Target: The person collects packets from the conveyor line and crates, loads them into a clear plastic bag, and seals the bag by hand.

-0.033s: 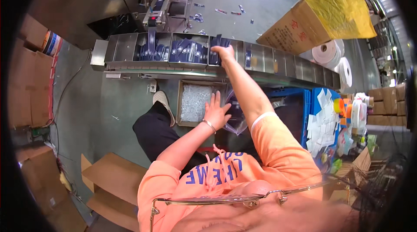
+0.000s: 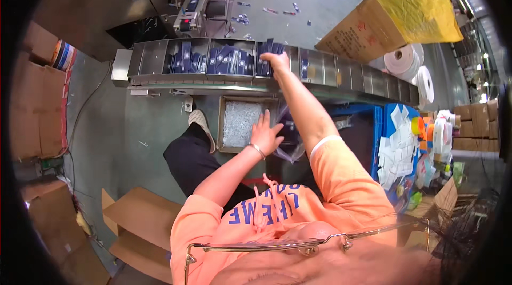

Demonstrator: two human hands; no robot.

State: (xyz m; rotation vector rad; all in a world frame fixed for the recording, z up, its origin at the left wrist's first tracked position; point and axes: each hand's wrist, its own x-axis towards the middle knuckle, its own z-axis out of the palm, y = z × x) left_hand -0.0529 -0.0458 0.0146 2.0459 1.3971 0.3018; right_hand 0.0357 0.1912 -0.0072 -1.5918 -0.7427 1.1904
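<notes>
My right hand (image 2: 276, 62) reaches into one compartment of a long metal trough conveyor (image 2: 213, 87), its fingers closed around a bunch of slim dark blue packets (image 2: 271, 47). Its fingertips are partly hidden among them. My left hand (image 2: 263, 134) is open, fingers spread, over the right edge of a cardboard box (image 2: 220, 125) full of small clear pieces (image 2: 238, 120). Nothing shows in that hand. Right beside it hangs a clear plastic bag (image 2: 290, 149) with dark contents. More dark blue packets (image 2: 228, 60) lie in the compartments to the left.
A machine (image 2: 192, 15) stands behind the trough, with scattered packets (image 2: 241, 19) on the floor. At back right are a large carton (image 2: 354, 34) with a yellow liner and white rolls (image 2: 400, 61). A blue crate (image 2: 377, 125) with white papers is at right; an open carton (image 2: 141, 213) lies front left.
The dark blue strip hanging from the machine has come down into the compartment below it. Both hands stay nearly in place.
</notes>
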